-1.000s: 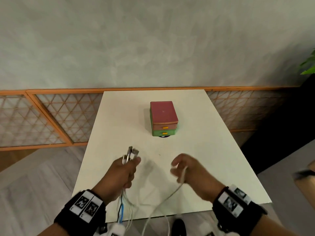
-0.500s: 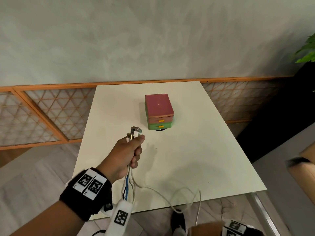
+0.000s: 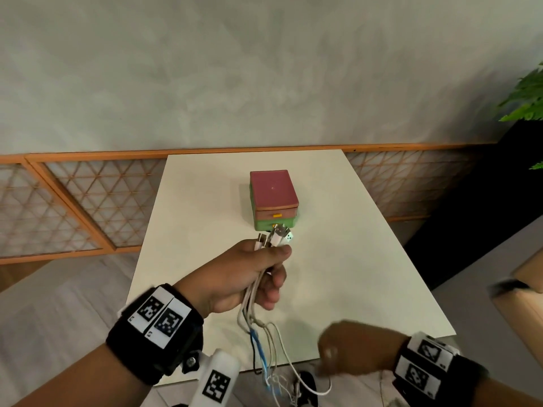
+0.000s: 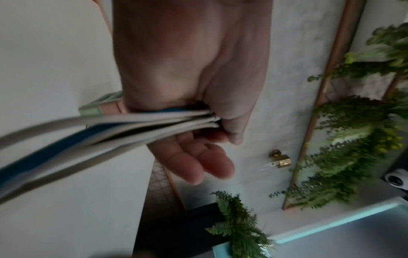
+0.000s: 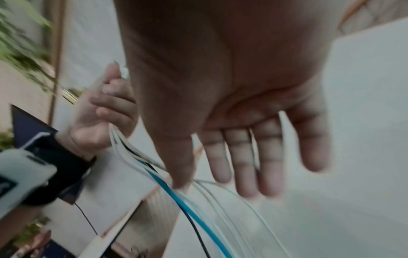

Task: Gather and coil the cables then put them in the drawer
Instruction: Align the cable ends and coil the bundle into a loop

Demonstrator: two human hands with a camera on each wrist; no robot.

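Since half a second earlier, the right hand [image 3: 354, 352] had come back up into the head view at the table's near edge, and the left hand [image 3: 235, 277] had carried the cables [image 3: 258, 292] forward, their plugs now just in front of the drawer unit [image 3: 273, 199].

The cables, several white, one blue and one black, were bunched in the left hand's curled fingers and thumb, plug ends sticking up above the fist, the rest trailing down past the table's near edge in loose loops. In the right wrist view the right hand [image 5: 232, 108] had its fingers straight and together, with thin white strands running just behind them; whether they touched could not be told.

The table [image 3: 352, 259] was a plain off-white top, set against a grey plastered wall [image 3: 264, 69] with an orange-framed lattice panel [image 3: 73, 207] along its base. A green fern [image 3: 526, 98] showed at the right. Both wrists wore black bands with square black-and-white code tags; no writing could be read.

The drawer unit had a pink top and upper drawer and a green lower one, both closed, each with a small yellow handle.
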